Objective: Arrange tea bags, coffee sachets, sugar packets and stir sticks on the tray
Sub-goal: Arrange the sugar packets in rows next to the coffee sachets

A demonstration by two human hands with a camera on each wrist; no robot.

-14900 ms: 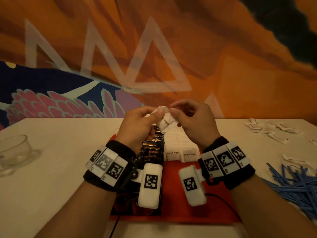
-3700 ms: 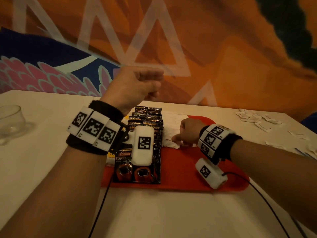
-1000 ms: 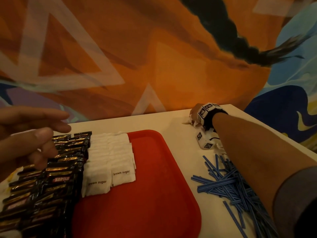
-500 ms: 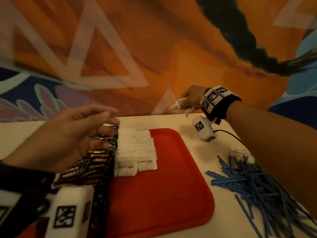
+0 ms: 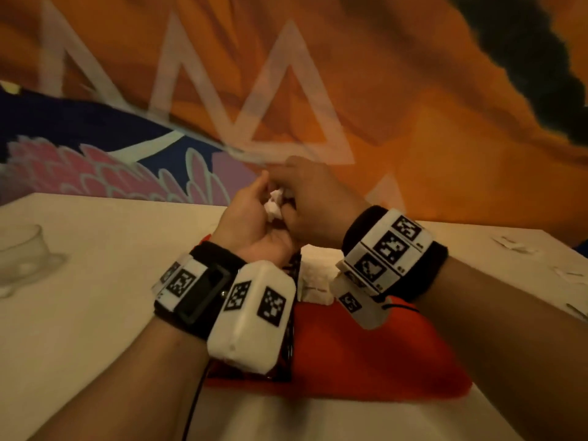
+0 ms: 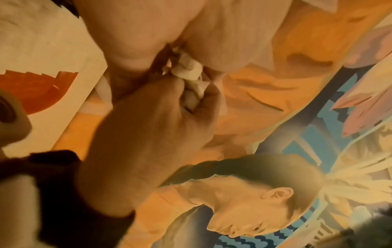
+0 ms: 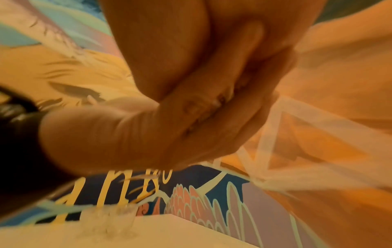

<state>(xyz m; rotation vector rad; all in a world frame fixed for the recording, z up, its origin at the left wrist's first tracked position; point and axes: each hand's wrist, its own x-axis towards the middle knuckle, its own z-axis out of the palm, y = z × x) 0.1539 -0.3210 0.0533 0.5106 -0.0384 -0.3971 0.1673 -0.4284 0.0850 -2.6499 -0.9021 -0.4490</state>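
Orange mural wall, white worktop (image 5: 95,281) | clear glass cup (image 5: 22,259) far L | red plastic tray (image 5: 366,354) below wrists | L hand (image 5: 251,218) & R hand (image 5: 315,205) both pinching crumpled white sugar packets (image 5: 274,206) raised above tray.

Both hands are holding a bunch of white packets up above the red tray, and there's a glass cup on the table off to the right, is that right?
Not quite. The glass cup stands on the table off to the left, as the head view shows. The rest holds: the left hand and the right hand hold white packets together above the red tray.
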